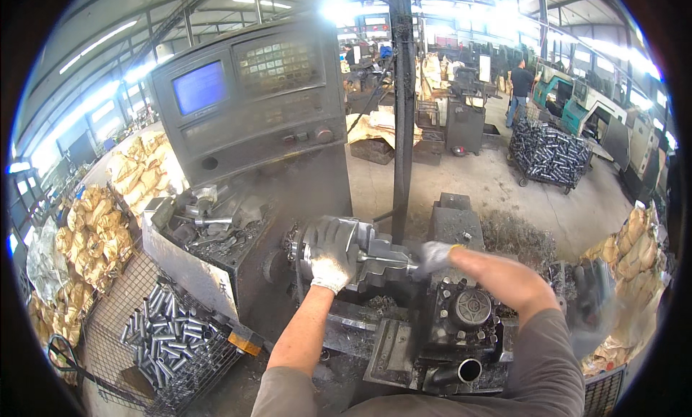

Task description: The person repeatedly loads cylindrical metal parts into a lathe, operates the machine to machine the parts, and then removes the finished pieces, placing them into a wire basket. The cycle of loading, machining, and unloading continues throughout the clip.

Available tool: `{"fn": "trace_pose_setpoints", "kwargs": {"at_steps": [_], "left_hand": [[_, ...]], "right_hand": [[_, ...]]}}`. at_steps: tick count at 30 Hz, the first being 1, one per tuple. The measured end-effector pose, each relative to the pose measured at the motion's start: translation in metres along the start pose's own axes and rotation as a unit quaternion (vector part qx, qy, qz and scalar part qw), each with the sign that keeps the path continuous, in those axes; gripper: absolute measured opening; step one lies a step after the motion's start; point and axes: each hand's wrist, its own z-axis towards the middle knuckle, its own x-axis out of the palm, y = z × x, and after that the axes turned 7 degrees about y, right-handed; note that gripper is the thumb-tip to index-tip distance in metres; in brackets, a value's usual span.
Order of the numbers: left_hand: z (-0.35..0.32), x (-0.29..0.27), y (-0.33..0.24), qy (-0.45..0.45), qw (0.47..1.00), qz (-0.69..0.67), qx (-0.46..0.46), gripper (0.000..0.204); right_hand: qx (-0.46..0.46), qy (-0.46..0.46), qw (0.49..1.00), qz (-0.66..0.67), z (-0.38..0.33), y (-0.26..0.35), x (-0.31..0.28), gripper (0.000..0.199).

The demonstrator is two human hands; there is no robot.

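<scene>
My left hand (333, 257), in a dark-palmed, white-cuffed work glove, is wrapped over the top of the lathe chuck (364, 237), fingers pointing away from me. To its right my right hand (435, 258), gloved too and smeared by motion, is closed at the end of a slim metal rod (389, 260). The rod runs level from the chuck's stepped jaws to that hand; I cannot tell whether it is a tool or a workpiece. Just below my right hand sits the tool turret (472, 307), with a round cap and bolts.
The control panel (249, 92) with a lit blue screen rises behind the chuck. A tray (191, 276) of metal pieces and swarf stands left, above a wire basket (108, 294) of short tubes. Farther right are a loaded cart (551, 156) and another person (520, 89).
</scene>
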Motion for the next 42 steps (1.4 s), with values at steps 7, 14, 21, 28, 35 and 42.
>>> {"fn": "trace_pose_setpoints", "kwargs": {"at_steps": [7,14,21,28,35,42], "left_hand": [[-0.003,-0.012,0.003,0.008,1.000,0.011,-0.005,0.059],[0.000,-0.007,0.000,0.004,1.000,0.015,0.014,0.056],[-0.003,-0.010,-0.002,-0.001,0.998,0.057,0.020,0.050],[0.000,-0.013,0.002,0.032,0.999,0.026,0.023,0.066],[-0.101,-0.104,-0.138,0.140,0.603,-0.780,-0.092,0.082],[-0.205,-0.058,-0.120,0.307,0.311,-0.784,-0.442,0.049]], "right_hand": [[-0.021,0.233,0.950,0.208,0.053,-0.066,0.003,0.058],[-0.024,0.074,0.997,-0.008,0.012,-0.031,0.006,0.071],[0.107,-0.262,0.951,0.127,-0.122,-0.113,0.045,0.073],[0.087,-0.566,0.796,0.194,-0.222,-0.008,0.017,0.080],[0.050,-0.472,0.873,0.109,-0.243,0.184,0.074,0.085],[0.247,-0.149,0.911,0.294,-0.188,0.224,0.251,0.082]]}}
